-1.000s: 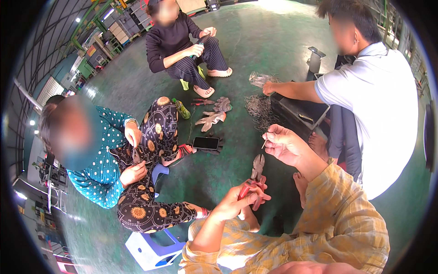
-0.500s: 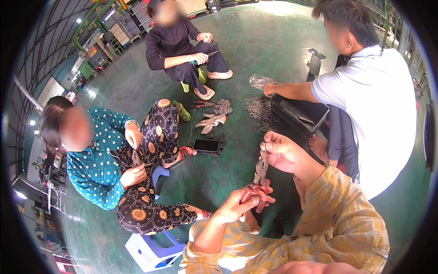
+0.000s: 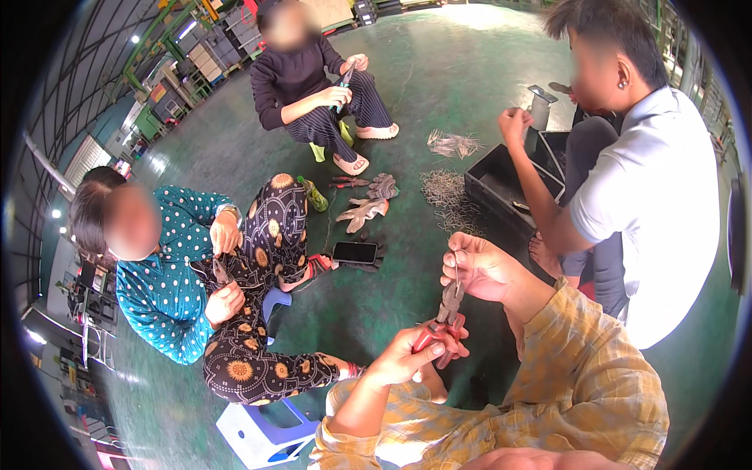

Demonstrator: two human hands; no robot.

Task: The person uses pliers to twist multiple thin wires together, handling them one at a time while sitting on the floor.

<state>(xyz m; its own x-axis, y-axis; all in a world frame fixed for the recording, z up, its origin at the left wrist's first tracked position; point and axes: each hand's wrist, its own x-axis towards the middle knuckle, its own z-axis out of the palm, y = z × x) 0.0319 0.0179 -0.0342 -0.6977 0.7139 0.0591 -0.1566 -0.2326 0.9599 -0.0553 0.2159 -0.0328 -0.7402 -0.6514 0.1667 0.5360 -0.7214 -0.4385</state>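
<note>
My left hand (image 3: pixel 401 362) is closed round the red handles of a pair of pliers (image 3: pixel 450 302), whose metal jaws point up and away from me. Between the thumb and fingers of my right hand (image 3: pixel 492 270) is a thin metal wire piece (image 3: pixel 457 274). Its lower end reaches the tip of the jaws; whether they grip it is too small to tell. Beyond my hands, a heap of bent wire pieces (image 3: pixel 448 197) lies on the green floor. A second bunch, of straighter wire pieces (image 3: pixel 454 144), lies farther off.
A black bin (image 3: pixel 501 184) stands beside the heap, near a co-worker in a white shirt (image 3: pixel 662 211). Left sits a co-worker in a dotted top (image 3: pixel 168 266), holding pliers; another sits at the back. Gloves (image 3: pixel 363 213), a phone (image 3: pixel 355 252) and a stool (image 3: pixel 262 432) are around.
The white-shirted co-worker's hand has lifted off the straighter wires and drawn back over the bin. At the back, a co-worker's pliers have tilted upward. My hands have barely shifted.
</note>
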